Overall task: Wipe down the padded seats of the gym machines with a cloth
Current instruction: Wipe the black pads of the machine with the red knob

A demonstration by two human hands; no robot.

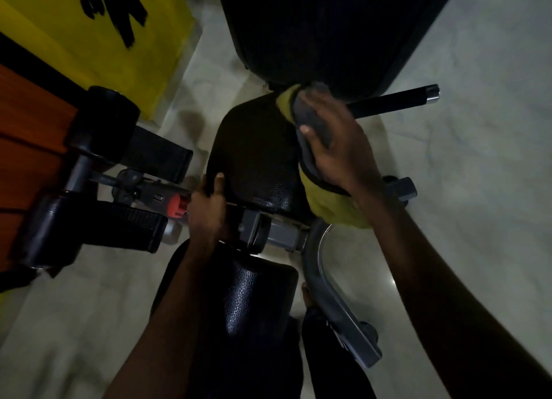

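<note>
Yellow board (98, 31): black markings, no legible writing. Left hand (206, 203) grips the left edge of the seat pad (254, 156), fingers curled; the pad looks firm and textured. Right hand (334, 141) presses the cloth (331, 210), soft and limp, against the pad's right edge, apparently pinching a fold.

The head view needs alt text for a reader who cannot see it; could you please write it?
Seen from above, the person's right hand holds a grey and yellow cloth against the right edge of a black padded seat, while the left hand grips its left edge. A larger black pad lies beyond.
</note>
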